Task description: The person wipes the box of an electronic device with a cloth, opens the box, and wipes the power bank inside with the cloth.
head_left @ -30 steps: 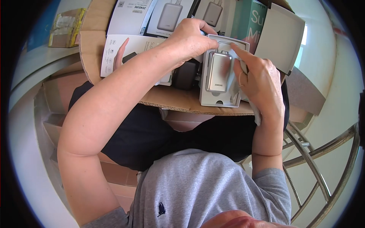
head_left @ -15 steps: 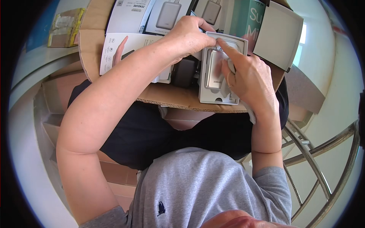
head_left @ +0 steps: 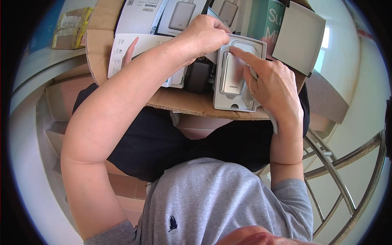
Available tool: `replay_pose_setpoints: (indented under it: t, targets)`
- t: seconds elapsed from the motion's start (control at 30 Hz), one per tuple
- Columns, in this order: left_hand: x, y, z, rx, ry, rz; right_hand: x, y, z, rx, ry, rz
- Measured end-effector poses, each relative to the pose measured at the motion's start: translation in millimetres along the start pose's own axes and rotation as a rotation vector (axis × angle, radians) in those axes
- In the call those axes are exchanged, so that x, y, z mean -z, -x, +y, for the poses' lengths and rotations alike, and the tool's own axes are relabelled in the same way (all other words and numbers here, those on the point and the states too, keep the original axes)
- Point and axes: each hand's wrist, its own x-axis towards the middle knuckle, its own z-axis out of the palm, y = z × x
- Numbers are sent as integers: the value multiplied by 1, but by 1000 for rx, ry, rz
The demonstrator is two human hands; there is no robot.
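Note:
A silver power bank point(head_left: 233, 77) marked ZENDURE lies in an open white box point(head_left: 225, 102) at the near edge of a cardboard carton point(head_left: 175, 101). My right hand point(head_left: 274, 81) is over the box's right side, its index finger stretched to the top of the power bank and a grey cloth point(head_left: 272, 122) partly under the palm. At the box's upper left corner is my left hand point(head_left: 206, 36), fingers bent together; what they hold, if anything, is hidden. A dark rounded object point(head_left: 199, 75) sits left of the box.
Printed product boxes point(head_left: 177, 18) and a teal box point(head_left: 263, 20) fill the carton's back. A white lid point(head_left: 299, 38) leans at the right. Beyond are a taped parcel point(head_left: 72, 28) on a ledge at the left and a metal railing point(head_left: 341, 175) at the right.
The white box has shifted slightly up and left. My right hand moved left with it, its index finger now lower, on the power bank's top. My left hand has drawn slightly up from the box's top edge.

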Motion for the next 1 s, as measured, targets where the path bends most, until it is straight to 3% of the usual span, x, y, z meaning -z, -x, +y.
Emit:
replay_pose_setpoints:
  t: [1.0]
  targets:
    - [-8,1,6,-53,-100,88,-4,1,3,-63,-81,-51]
